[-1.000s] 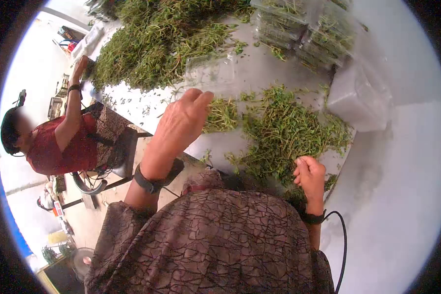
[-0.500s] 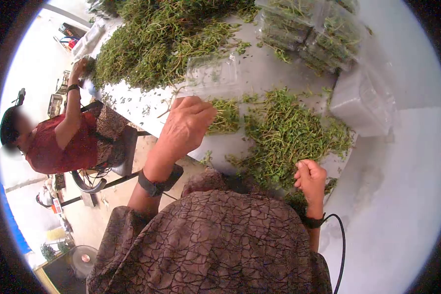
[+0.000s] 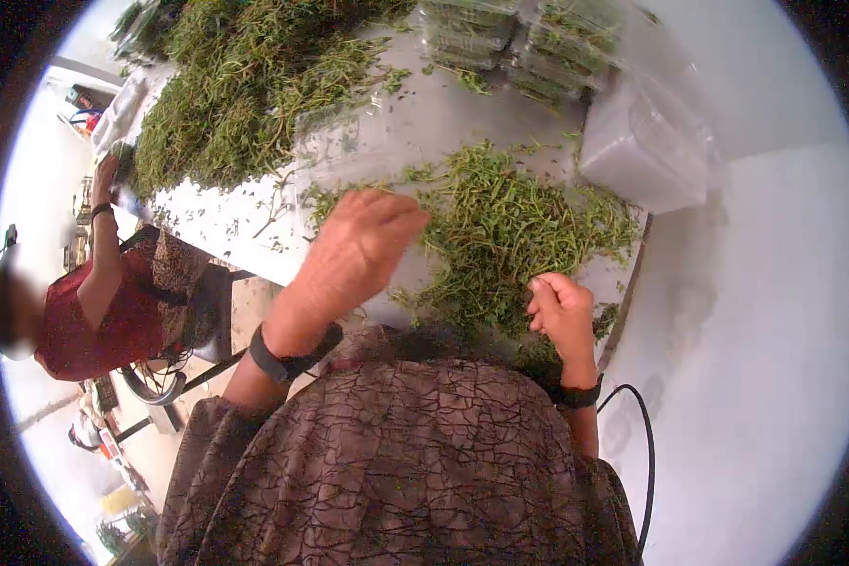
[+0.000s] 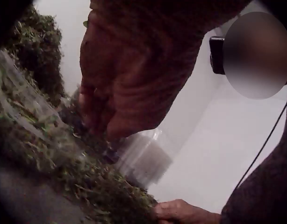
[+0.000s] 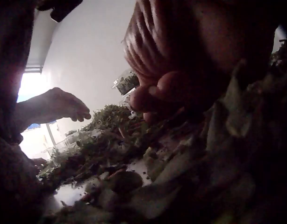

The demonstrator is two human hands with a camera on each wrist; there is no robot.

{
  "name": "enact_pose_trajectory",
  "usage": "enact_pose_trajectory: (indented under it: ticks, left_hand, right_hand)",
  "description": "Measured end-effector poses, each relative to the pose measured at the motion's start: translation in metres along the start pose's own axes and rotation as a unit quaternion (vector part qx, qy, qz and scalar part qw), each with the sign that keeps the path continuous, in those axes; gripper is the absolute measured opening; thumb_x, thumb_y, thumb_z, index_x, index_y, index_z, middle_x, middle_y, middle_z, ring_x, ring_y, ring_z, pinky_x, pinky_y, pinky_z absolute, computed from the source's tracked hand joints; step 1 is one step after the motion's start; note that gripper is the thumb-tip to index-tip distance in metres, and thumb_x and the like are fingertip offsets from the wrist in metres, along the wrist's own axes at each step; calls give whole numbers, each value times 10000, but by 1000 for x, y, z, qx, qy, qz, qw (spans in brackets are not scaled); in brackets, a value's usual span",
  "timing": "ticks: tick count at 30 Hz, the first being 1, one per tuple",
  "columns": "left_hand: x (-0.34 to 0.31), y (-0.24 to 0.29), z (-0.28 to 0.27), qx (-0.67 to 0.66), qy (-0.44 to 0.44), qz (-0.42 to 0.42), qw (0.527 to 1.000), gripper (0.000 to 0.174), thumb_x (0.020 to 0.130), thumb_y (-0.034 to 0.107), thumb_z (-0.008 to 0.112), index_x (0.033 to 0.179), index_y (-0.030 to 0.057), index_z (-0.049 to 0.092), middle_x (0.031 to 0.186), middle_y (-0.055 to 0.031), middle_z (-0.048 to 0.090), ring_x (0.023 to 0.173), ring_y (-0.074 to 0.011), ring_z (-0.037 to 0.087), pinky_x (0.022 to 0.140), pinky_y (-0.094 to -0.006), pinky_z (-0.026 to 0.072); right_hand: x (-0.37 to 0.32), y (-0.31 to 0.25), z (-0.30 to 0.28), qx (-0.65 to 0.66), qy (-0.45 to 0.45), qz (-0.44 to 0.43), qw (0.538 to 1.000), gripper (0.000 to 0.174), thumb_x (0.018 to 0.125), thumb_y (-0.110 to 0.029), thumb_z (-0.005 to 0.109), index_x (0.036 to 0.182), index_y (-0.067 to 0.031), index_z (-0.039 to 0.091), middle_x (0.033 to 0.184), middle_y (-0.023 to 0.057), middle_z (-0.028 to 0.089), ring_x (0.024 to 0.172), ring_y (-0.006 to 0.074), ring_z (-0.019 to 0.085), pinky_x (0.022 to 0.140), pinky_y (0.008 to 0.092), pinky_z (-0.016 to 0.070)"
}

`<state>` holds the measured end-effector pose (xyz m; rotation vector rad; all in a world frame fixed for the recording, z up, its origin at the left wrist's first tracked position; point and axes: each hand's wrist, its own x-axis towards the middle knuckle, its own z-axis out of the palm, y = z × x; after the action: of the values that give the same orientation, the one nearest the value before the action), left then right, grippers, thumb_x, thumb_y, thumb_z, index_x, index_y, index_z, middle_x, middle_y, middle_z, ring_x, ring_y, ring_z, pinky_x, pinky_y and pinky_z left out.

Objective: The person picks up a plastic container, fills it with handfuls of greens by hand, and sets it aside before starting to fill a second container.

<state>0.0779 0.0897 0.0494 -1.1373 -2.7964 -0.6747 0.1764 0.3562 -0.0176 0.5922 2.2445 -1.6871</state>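
My left hand (image 3: 358,241) hovers over a clear plastic tray (image 3: 341,130), its fingers bent downward, with no stem showing between them in the right wrist view. Some green sprigs (image 3: 319,201) show in the tray beside that hand. A loose heap of leafy green herbs (image 3: 500,226) spreads to its right on the white table. At the heap's near right edge is my right hand (image 3: 561,311), thumb against curled fingers. Close around it in the right wrist view are dark leaves (image 5: 237,112); nothing shows in its grasp.
A far larger herb pile (image 3: 226,94) covers the back left of the table (image 3: 198,212). Filled clear boxes (image 3: 557,47) are stacked at the back, with a stack of empty plastic containers (image 3: 637,151) by the right wall. Another person (image 3: 104,311) sits at the left.
The head view has shifted, so the table appears further left. My left hand moved right, toward the near herb heap; the right hand stayed at the heap's edge with fingers curled.
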Motion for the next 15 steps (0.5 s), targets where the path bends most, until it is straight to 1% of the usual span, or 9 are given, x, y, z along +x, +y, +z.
enact_pose_trajectory:
  ticks: [1, 4, 5, 7, 8, 9, 11, 13, 15]
  left_hand:
    - [5, 8, 5, -20, -18, 24, 999, 277, 729, 19, 586, 1003, 38, 625, 1032, -127, 619, 969, -290, 560, 852, -385, 447]
    - [18, 29, 20, -32, -33, 78, 996, 314, 698, 22, 591, 1009, 51, 622, 1006, -122, 599, 956, -285, 558, 848, -379, 450]
    - [23, 33, 25, -35, -33, 81, 996, 314, 698, 22, 591, 1009, 51, 622, 1006, -122, 599, 956, -285, 558, 848, -379, 450]
    - [30, 38, 35, 8, -77, 104, 991, 346, 678, 39, 585, 1022, 63, 611, 994, -107, 565, 942, -288, 547, 852, -382, 446]
    - [34, 38, 41, 22, -68, 122, 990, 354, 679, 55, 571, 1031, 66, 602, 959, -103, 537, 931, -287, 536, 852, -386, 441]
    - [34, 36, 50, 21, -69, 124, 990, 354, 679, 55, 571, 1031, 66, 602, 959, -103, 537, 931, -287, 536, 852, -386, 441]
    - [35, 33, 66, 74, -58, 102, 990, 335, 683, 61, 569, 1017, 66, 594, 956, -100, 527, 942, -282, 532, 858, -394, 433]
    - [38, 30, 70, 85, -55, 104, 989, 319, 680, 58, 570, 998, 63, 590, 922, -103, 521, 921, -288, 537, 841, -387, 444]
    - [40, 28, 69, 98, -51, 106, 988, 303, 677, 56, 571, 979, 60, 587, 888, -106, 516, 900, -294, 541, 823, -380, 455]
  right_hand:
    - [0, 2, 0, -4, 1, -14, 1000, 143, 874, -156, 572, 878, -23, 623, 583, 40, 586, 446, 98, 551, 423, 247, 428]
    - [1, 3, 2, -1, 10, -4, 1000, 141, 872, -153, 571, 872, -22, 622, 580, 43, 586, 446, 104, 558, 423, 252, 432]
    - [1, 3, 1, -2, 14, -3, 1000, 141, 872, -153, 571, 872, -22, 622, 580, 43, 586, 446, 104, 558, 423, 252, 432]
    - [1, 3, 1, -4, 10, -16, 1000, 136, 871, -149, 570, 867, -22, 619, 579, 45, 585, 445, 107, 559, 419, 249, 430]
    - [1, 4, 1, -3, 12, -15, 1000, 136, 871, -149, 570, 867, -22, 619, 579, 45, 585, 445, 107, 559, 419, 249, 430]
    - [2, 5, 1, -1, 7, -18, 1000, 135, 871, -148, 570, 868, -22, 617, 579, 46, 585, 446, 109, 560, 419, 251, 431]
    - [2, 6, 1, 2, 5, -18, 1000, 133, 870, -146, 569, 868, -21, 615, 578, 47, 585, 447, 110, 560, 419, 253, 432]
    - [1, 4, 2, 16, 5, -45, 999, 133, 872, -122, 550, 858, -6, 614, 589, 31, 567, 425, 77, 514, 385, 211, 378]
    - [-1, 0, 2, 24, 8, -33, 999, 134, 871, -121, 550, 856, -4, 614, 589, 32, 568, 428, 77, 516, 389, 213, 382]
